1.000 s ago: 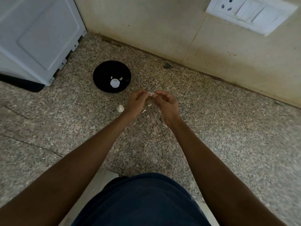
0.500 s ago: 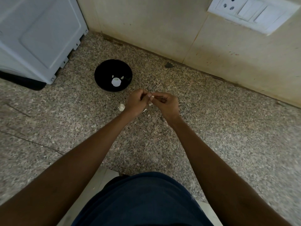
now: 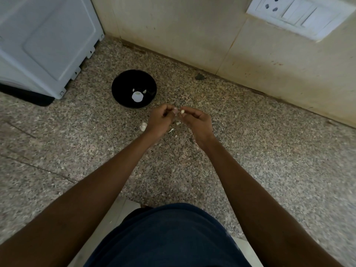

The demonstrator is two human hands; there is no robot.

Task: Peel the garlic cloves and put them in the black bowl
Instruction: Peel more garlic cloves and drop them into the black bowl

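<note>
Stretching to a cream wall [image 3: 192,35] with a switch plate [image 3: 300,14], the speckled surface [image 3: 250,151] carries a white appliance [image 3: 44,39] and the black bowl [image 3: 133,89]. Both hands, left hand [image 3: 160,120] and right hand [image 3: 196,120], pinch one garlic clove [image 3: 182,111] just beside the bowl, now slightly further apart than before.

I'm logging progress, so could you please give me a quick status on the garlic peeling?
Both hands up: right hand pinching a garlic clove, left hand picking at it. Black bowl holds peeled pieces. Another clove waits on the counter. Path to bowl unobstructed.
</note>
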